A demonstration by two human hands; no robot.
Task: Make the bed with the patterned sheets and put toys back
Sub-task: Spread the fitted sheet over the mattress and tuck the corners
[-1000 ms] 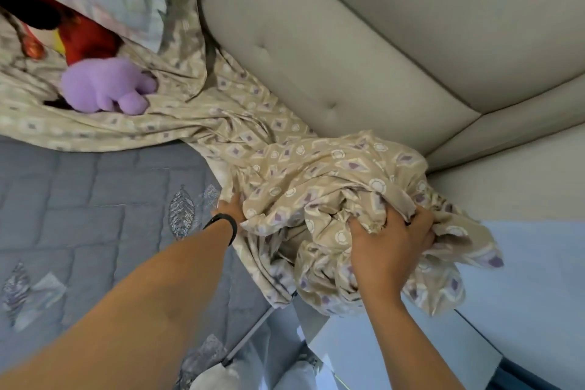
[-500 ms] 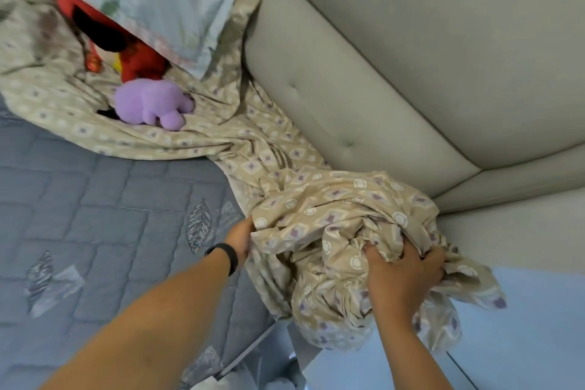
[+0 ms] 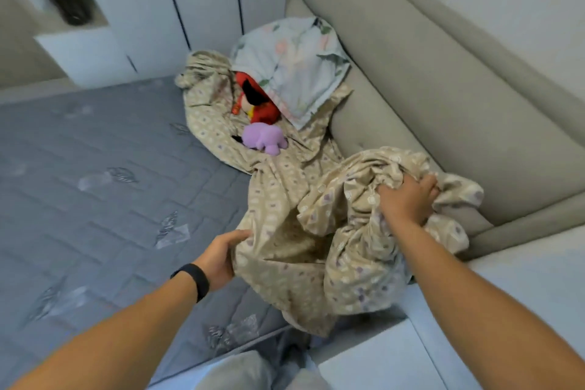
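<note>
A beige patterned sheet [image 3: 294,250] lies bunched along the padded headboard [image 3: 443,111] on a bare grey quilted mattress [image 3: 95,199]. My left hand [image 3: 221,258], with a black wristband, grips the sheet's near edge. My right hand [image 3: 408,199] grips a thick bunch of the sheet by the headboard. Farther along the sheet lie a purple plush toy [image 3: 264,141] and a red plush toy [image 3: 258,104], the red one partly under a pale floral pillow [image 3: 291,70].
White wardrobe doors [image 3: 177,0] stand behind the mattress's far end. A pale blue surface [image 3: 522,294] runs along the bed at the right. My knees in grey fabric [image 3: 240,370] are at the bottom edge.
The view has pulled back and up, showing the wardrobe and more mattress. Both hands have drawn the bunched sheet apart: the left moved down-left, the right stayed by the headboard.
</note>
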